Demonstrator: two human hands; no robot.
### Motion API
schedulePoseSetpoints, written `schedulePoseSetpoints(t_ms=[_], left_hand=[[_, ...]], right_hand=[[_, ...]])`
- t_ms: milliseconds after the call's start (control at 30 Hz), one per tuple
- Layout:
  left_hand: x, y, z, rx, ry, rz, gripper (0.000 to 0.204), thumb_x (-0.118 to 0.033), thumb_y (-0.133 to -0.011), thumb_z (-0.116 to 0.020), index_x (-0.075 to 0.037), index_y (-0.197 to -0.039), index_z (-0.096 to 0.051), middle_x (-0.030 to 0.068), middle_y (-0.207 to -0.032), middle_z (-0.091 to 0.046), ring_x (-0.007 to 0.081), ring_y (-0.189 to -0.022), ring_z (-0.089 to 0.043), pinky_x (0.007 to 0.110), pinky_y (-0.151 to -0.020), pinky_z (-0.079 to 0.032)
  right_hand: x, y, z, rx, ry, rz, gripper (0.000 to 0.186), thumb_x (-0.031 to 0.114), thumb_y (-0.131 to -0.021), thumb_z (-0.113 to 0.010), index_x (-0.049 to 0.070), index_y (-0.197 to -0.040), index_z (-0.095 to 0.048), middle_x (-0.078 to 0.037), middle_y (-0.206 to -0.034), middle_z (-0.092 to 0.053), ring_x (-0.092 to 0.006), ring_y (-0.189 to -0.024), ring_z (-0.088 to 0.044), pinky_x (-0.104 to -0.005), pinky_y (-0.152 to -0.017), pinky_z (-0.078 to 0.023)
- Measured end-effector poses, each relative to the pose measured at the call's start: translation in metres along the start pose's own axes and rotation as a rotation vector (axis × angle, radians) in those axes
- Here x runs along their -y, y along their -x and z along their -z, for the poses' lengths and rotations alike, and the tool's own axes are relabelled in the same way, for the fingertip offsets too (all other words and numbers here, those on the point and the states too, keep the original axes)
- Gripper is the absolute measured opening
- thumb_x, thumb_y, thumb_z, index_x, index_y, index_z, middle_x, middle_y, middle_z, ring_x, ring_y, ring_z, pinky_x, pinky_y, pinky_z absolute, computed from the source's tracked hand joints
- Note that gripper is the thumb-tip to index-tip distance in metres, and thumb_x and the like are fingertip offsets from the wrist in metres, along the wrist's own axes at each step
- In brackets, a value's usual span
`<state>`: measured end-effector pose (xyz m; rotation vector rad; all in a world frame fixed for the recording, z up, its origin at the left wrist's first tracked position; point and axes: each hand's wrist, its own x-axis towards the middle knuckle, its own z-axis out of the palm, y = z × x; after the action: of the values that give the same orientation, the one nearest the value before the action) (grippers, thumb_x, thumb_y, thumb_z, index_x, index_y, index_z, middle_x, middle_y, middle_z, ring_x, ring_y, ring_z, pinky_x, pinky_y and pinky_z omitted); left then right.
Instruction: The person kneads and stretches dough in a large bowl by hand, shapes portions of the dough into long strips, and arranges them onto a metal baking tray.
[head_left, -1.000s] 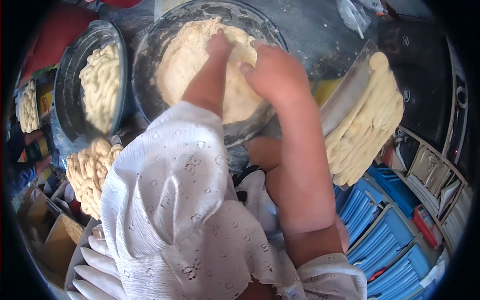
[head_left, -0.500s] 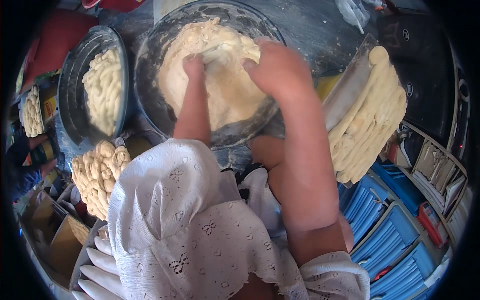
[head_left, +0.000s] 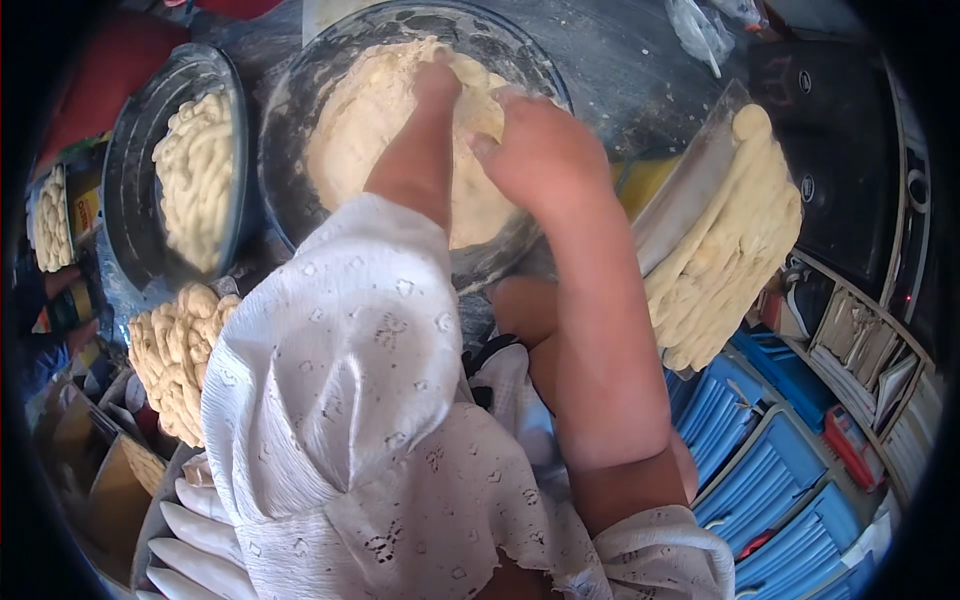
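A wide dark basin (head_left: 285, 110) holds a large mass of pale dough (head_left: 365, 125) dusted with flour. My left hand (head_left: 437, 82) presses into the far part of the dough, and its fingers are hidden there. Close by on the right, my right hand (head_left: 545, 145) is curled over the dough's right edge. Its thumb points left, apart from the fingers, and the fingertips are sunk out of sight in the dough.
Left of the basin stands a dark tub (head_left: 120, 190) with dough strips (head_left: 197, 180). A board (head_left: 690, 195) bearing long dough pieces (head_left: 735, 235) lies at right. More twisted dough (head_left: 180, 355) sits near my left sleeve. Blue slatted crates (head_left: 780, 470) stand lower right; a plastic bag (head_left: 700, 35) lies far right.
My left hand has moved away from me and to the right, onto the far part of the dough. My right hand has shifted slightly left and nearer to me. The dough looks more folded together.
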<state>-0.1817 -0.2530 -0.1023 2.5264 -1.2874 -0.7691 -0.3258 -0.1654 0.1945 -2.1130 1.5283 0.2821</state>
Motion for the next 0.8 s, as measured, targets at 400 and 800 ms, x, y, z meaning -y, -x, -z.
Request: schedulePoseSetpoints(t_ms=[400,800], left_hand=[[0.078,0.043,0.015,-0.223,1.004,0.078,0.032,0.009,-0.071,-0.049,-0.007,-0.098,-0.050,0.0086,-0.083,-0.054,0.0227,-0.081,-0.057,0.032,-0.067,-0.048],[0.112,0.154,0.043,0.154,1.581,0.320,0.026,-0.001,-0.079,-0.048,-0.005,-0.104,-0.040,0.0130,-0.097,-0.048,0.0246,-0.090,-0.054,0.037,-0.076,-0.050]], right_hand=[[-0.004,-0.002,0.001,0.032,-0.026,-0.035,0.052,0.037,-0.080,-0.055,0.007,-0.122,-0.048,-0.016,-0.118,-0.053,-0.0298,-0.109,-0.051,-0.0392,-0.090,-0.042],[-0.001,-0.004,0.004,0.039,-0.038,-0.001,0.055,0.040,-0.080,-0.055,0.007,-0.124,-0.047,-0.016,-0.119,-0.052,-0.0299,-0.109,-0.051,-0.0389,-0.091,-0.042]])
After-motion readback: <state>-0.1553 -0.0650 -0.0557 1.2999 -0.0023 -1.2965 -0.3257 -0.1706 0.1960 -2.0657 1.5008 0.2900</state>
